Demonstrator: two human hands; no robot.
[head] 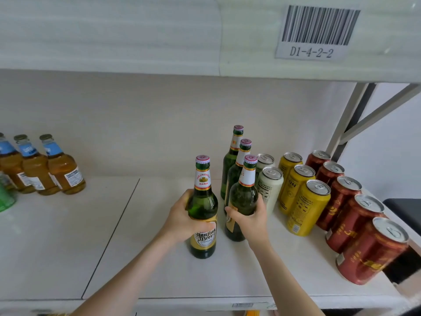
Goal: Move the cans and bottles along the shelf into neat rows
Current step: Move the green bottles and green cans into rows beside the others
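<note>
1. Left hand (182, 215), centre of frame: fingers and thumb wrapped round the body of a tall green glass beer bottle with a gold label (203, 208). Bottle upright, standing alone just left of the green row. Cannot tell whether its base is on the white shelf board (68, 236) or a touch above it
2. Right hand (250, 217), just right of centre: gripping the lower body of the front green glass bottle (242, 197), which heads a row running back toward the wall. Two more green bottles (232, 165) stand behind it, close together
3. Right of that row, front to back: two white aluminium cans (271, 188), three yellow cans (307, 208), five red cans (369, 249) reaching the lower right corner. All upright, rows already fairly tidy
4. Left edge of frame: amber glass bottles with blue neck labels (61, 169), well apart from the hands. Barcode sticker (316, 30) at upper right
5. Step in hand, as I judge it: lining the loose gold-label bottle up with the green row while the other hand steadies the front bottle
6. Next move likely calls for sliding the loose bottle right until it sits flush in line, kept upright, without knocking glass on glass or nudging the white cans
</note>
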